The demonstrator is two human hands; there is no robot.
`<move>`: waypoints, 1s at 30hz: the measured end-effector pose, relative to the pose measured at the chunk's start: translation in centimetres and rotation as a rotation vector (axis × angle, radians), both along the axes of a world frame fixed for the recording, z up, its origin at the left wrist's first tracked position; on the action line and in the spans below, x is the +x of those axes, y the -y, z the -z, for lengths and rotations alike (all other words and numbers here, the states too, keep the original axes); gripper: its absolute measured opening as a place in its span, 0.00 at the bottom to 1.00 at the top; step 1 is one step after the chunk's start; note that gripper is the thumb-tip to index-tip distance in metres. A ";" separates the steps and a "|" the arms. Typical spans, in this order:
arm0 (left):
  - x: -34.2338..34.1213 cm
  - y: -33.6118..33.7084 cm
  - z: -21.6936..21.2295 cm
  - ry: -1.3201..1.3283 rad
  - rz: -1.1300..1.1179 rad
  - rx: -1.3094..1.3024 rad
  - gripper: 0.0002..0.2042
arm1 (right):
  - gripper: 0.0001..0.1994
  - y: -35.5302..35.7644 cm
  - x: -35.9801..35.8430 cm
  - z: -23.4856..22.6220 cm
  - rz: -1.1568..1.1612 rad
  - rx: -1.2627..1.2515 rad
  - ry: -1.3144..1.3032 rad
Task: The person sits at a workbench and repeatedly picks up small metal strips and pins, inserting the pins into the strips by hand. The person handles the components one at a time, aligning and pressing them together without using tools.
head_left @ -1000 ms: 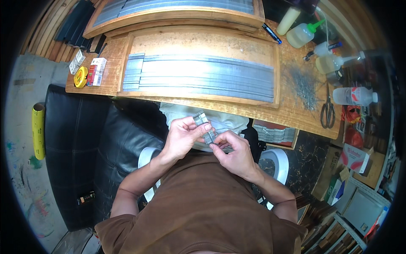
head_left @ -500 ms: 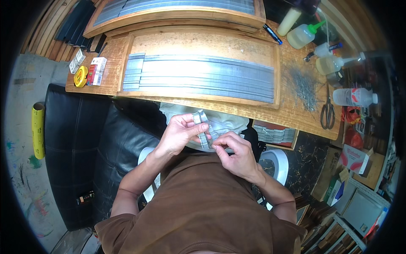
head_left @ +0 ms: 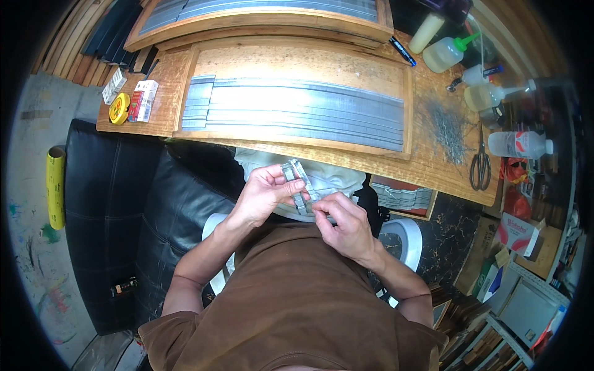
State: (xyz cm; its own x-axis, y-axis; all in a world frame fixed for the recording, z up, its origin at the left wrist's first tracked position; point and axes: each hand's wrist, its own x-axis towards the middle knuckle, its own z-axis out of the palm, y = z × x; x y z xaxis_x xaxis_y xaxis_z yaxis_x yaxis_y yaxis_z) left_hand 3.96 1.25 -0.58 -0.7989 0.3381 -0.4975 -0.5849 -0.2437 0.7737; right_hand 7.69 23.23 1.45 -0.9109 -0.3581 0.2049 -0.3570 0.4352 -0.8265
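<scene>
Counter (head_left: 430, 170): wood-grained, crossing the upper part of the view.
Tray on it: a shallow wooden tray (head_left: 346, 67) with long grey strips (head_left: 297, 114) lying side by side; shorter ones sit at its left end.
Behind that: a second wooden tray (head_left: 266, 26), also with grey strips.
Left hand (head_left: 263, 195): thumb and fingers clasped around two slim metal pieces (head_left: 297, 198), which splay apart in a narrow V.
Where the pieces are: in the air between the person's body and the near edge of the counter, seen against a white cloth (head_left: 266, 162).
Right hand (head_left: 343, 222): thumb and forefinger brought together just beside the lower end of the pieces; whether anything is pinched there is too small to tell.
Counter's right end: scissors (head_left: 481, 166) beside a scatter of fine metal bits (head_left: 450, 133), with a green-capped bottle (head_left: 443, 55) farther back.
Counter's left end: a yellow tape measure (head_left: 119, 109) next to a small red-and-white box (head_left: 143, 101).
Seating: a black padded sofa (head_left: 105, 216) to the person's left.
</scene>
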 end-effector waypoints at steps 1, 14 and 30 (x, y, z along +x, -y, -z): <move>0.0 0.1 0.0 0.008 0.001 0.009 0.07 | 0.09 0.0 0.0 0.0 -0.010 0.005 -0.003; -0.3 0.3 -0.1 0.167 -0.069 0.187 0.14 | 0.10 -0.7 -0.8 -0.2 -0.160 -0.074 0.073; -0.1 -0.7 0.3 0.191 -0.053 0.267 0.14 | 0.10 -1.4 -1.1 1.5 -0.270 -0.214 0.212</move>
